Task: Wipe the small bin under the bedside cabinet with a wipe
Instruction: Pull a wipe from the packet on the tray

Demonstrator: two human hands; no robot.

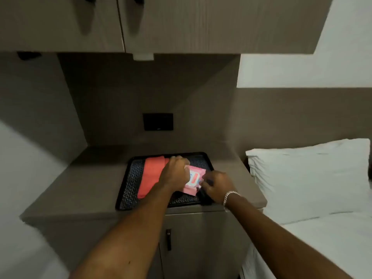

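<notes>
A pink pack of wipes [194, 181] lies on a black patterned tray [128, 190] on top of the bedside cabinet [84, 190]. My left hand [176, 172] rests on the pack's left upper side and holds it. My right hand [218, 186], with a silver bracelet on the wrist, pinches at the pack's right edge by the flap. Left of the pack on the tray lies a folded orange-red cloth [152, 174]. The small bin is not in view.
The cabinet door with a dark handle [168, 239] is below the tray. A bed with a white pillow [310, 178] stands to the right. Overhead cupboards [161, 23] hang above, and a black wall plate [158, 121] sits on the back panel.
</notes>
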